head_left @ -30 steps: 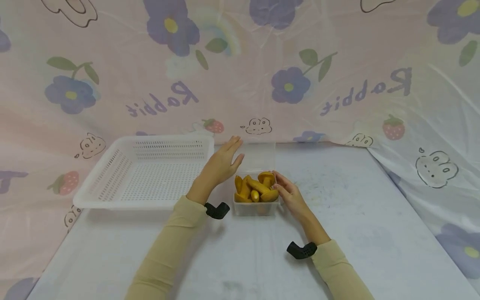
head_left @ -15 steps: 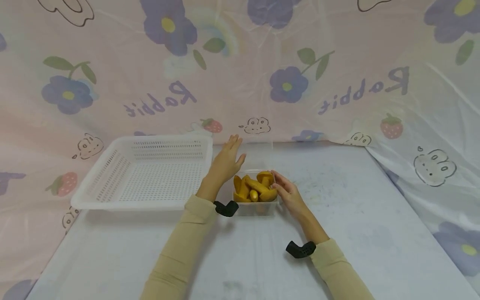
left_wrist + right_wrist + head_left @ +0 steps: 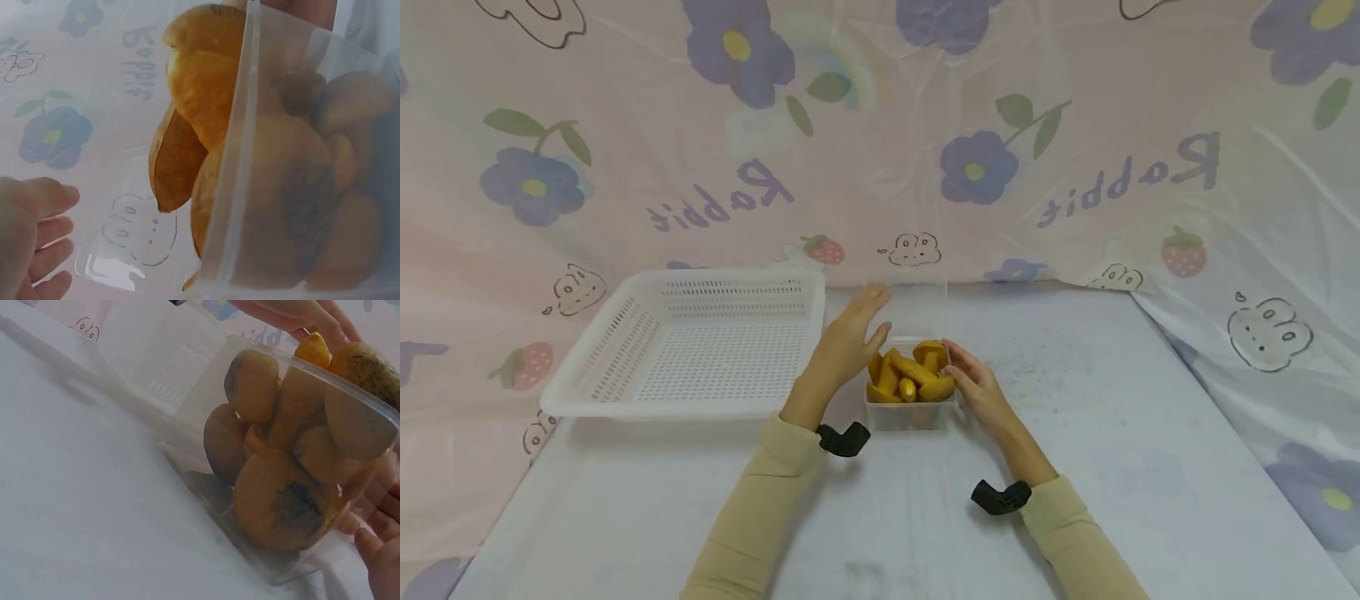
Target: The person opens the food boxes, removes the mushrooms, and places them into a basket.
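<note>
A clear plastic box [image 3: 910, 417] full of yellow-brown mushrooms [image 3: 917, 377] stands on the table in the head view. Its transparent lid [image 3: 919, 310] is raised at the back. My left hand [image 3: 846, 337] hovers at the lid's left side, fingers extended and thumb apart; in the left wrist view this hand [image 3: 34, 237] holds nothing. My right hand [image 3: 981, 387] rests against the right side of the box, fingertips and thumb at the rim. In the right wrist view its fingers [image 3: 381, 500] lie along the outer wall, partly hidden behind the mushrooms.
A white perforated plastic basket [image 3: 707, 408] stands left of the box, close to my left forearm. Behind the white table [image 3: 1120, 417] hangs a pink curtain [image 3: 865, 125] printed with flowers and rabbits. Both wrists wear small black cameras.
My left hand went slightly right and forward, then came back a little toward me, its fingertips lower now. The lid's tilt shifted slightly. My right hand and the box stayed in place.
</note>
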`<act>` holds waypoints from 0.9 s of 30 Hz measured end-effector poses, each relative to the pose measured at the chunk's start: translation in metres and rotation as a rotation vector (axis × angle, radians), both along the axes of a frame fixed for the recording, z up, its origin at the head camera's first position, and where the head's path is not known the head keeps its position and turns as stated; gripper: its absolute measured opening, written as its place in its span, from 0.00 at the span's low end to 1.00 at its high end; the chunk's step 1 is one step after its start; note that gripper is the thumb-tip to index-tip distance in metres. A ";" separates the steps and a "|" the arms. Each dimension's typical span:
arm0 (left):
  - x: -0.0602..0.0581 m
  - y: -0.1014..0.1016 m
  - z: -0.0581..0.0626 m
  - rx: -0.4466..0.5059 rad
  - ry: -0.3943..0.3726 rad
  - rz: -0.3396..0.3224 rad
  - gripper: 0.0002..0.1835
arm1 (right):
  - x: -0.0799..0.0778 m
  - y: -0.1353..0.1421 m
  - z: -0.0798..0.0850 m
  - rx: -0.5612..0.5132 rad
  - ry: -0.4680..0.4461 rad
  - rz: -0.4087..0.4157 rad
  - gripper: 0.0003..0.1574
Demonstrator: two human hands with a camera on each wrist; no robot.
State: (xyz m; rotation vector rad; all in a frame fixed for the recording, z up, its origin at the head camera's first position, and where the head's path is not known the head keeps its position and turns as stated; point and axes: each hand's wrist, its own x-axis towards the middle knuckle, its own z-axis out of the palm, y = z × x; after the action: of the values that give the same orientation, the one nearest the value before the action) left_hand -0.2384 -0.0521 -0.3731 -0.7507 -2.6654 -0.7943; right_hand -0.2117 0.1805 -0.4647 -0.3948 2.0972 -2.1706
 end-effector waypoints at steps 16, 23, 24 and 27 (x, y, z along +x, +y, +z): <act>0.017 0.000 -0.030 0.102 0.059 -0.298 0.20 | -0.001 0.000 -0.001 0.018 0.001 -0.003 0.34; 0.018 0.001 -0.036 0.097 0.032 -0.332 0.20 | -0.002 -0.001 -0.001 0.016 -0.004 -0.017 0.34; 0.017 0.001 -0.037 0.093 0.035 -0.334 0.20 | -0.002 -0.001 -0.001 0.015 -0.003 -0.018 0.34; 0.016 0.002 -0.040 0.083 0.044 -0.337 0.18 | -0.002 -0.001 -0.002 0.011 0.006 -0.021 0.34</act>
State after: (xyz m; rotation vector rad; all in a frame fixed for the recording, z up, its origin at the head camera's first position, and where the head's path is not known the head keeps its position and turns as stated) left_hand -0.2222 -0.0501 -0.4128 -1.1988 -2.4817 -0.9485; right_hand -0.2139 0.1798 -0.4668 -0.3812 2.1252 -2.1708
